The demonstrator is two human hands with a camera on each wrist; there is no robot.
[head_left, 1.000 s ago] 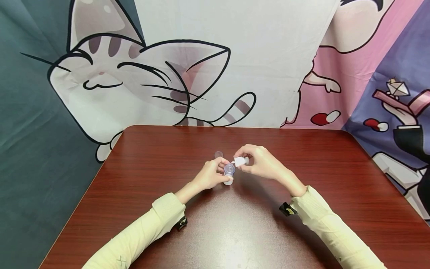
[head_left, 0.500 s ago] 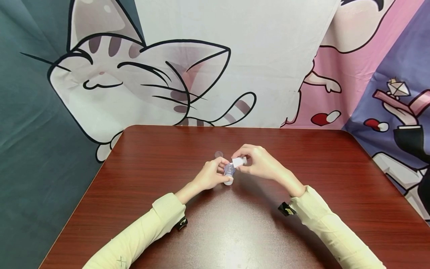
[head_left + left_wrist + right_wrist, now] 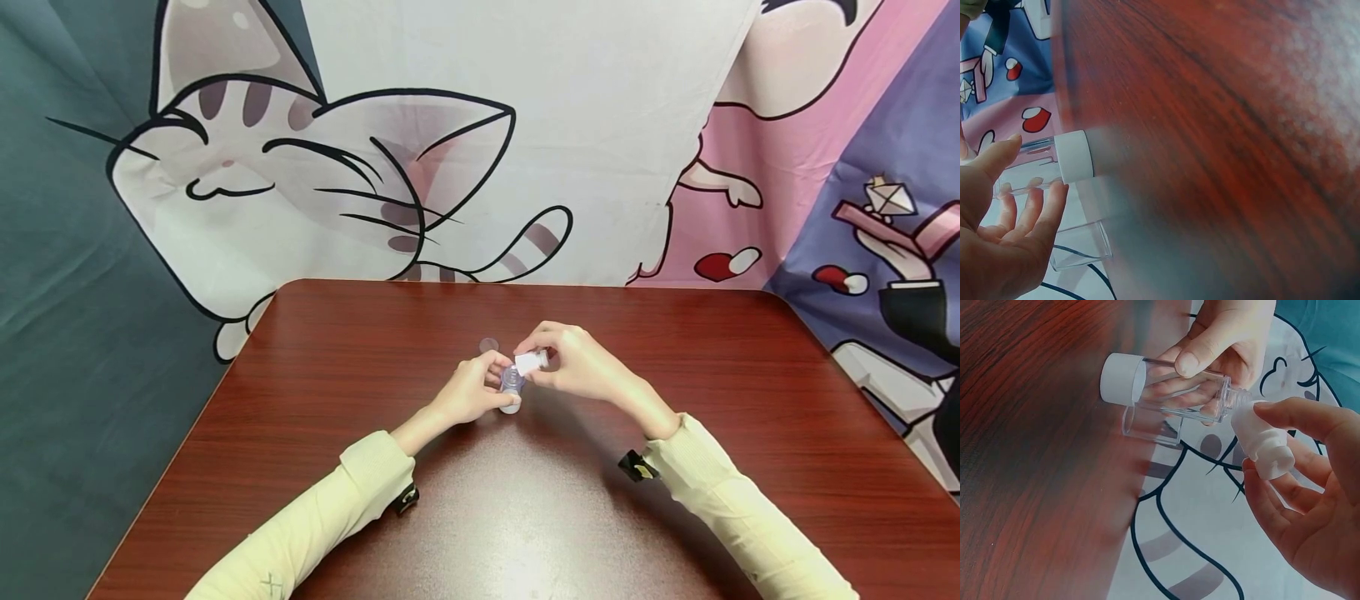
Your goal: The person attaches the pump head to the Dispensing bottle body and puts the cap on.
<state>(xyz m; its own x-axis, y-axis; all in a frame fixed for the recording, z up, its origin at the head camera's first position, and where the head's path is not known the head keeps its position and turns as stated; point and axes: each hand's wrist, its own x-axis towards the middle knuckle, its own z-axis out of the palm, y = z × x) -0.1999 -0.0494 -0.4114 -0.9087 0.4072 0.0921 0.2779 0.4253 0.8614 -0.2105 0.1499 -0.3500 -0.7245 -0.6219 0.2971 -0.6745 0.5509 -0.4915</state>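
A clear bottle with a white base [image 3: 1121, 379] stands upright on the table, its threaded neck on top. My left hand [image 3: 467, 390] holds its clear body from the side, thumb and fingers on opposite walls, as the left wrist view shows too, with the white base [image 3: 1074, 156] below the fingers. Between thumb and fingers my right hand [image 3: 576, 360] pinches a white pump top [image 3: 1261, 439]. It is tilted over the bottle's mouth, overlapping the neck; whether it touches the threads I cannot tell.
Just behind the bottle, a clear cap [image 3: 488, 344] stands on the brown wooden table [image 3: 360, 333]. A cloth printed with cartoon figures [image 3: 600, 150] hangs beyond the far edge. Black wrist cameras show under both sleeves.
My right hand has shifted slightly left, bringing the white pump top from beside the bottle's neck to over it. The left hand and the bottle stay in place.
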